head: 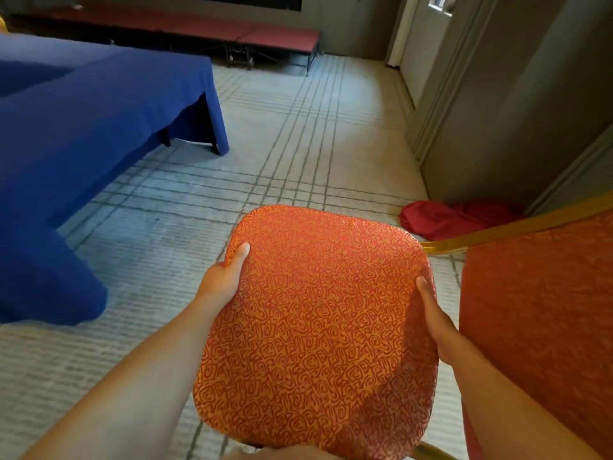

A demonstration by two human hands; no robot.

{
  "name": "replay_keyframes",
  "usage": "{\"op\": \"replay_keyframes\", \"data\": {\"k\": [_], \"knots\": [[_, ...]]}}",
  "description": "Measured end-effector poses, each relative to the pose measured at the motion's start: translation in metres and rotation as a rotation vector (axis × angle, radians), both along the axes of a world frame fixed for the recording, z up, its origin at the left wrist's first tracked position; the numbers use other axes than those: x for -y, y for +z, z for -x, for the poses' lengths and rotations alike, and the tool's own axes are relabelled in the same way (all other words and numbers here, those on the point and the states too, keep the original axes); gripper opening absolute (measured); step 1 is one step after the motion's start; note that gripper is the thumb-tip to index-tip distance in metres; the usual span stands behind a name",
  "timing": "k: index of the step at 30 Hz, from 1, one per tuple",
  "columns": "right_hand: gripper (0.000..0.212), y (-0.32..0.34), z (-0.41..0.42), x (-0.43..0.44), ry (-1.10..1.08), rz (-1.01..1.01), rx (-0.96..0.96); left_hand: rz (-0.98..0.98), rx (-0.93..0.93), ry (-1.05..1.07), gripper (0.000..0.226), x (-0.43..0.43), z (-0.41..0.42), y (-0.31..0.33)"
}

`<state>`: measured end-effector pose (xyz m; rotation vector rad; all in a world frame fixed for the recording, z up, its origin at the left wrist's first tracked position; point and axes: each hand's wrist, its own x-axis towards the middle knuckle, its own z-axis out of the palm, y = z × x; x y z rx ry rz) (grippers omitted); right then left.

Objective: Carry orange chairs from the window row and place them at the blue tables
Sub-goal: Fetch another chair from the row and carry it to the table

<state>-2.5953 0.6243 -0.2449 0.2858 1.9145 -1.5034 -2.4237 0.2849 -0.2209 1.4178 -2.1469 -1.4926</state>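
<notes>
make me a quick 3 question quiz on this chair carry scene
1. True or false: the left hand and right hand each hold a side of the chair.
2. Where is the table in the view? A) left B) right C) out of view
3. Fill in: a ___ cloth lies on the carpet.
Key: 1 true; 2 A; 3 red

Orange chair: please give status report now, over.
Left hand and right hand grip orange chair by seat edges. Blue table ahead left, not reached. Red cloth on floor right, beside the path.
</notes>
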Motion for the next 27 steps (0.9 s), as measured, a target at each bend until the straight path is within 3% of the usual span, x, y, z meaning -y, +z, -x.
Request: {"op": "replay_keyframes", "data": {"k": [5,14,27], "knots": [[0.144,0.001,0.128,0.078,0.027,-0.021,-0.023,0.008,0.009,-0.008,0.091,0.08,0.123,0.006],[0.135,0.004,0.31,0.201,0.155,0.012,0.067,-0.06,0.05,0.065,0.092,0.194,0.284,0.006],[0.117,-0.052,0.575,0.439,0.062,0.001,0.055,-0.016,0.021,0.062,0.105,0.435,0.536,-0.002]]}}
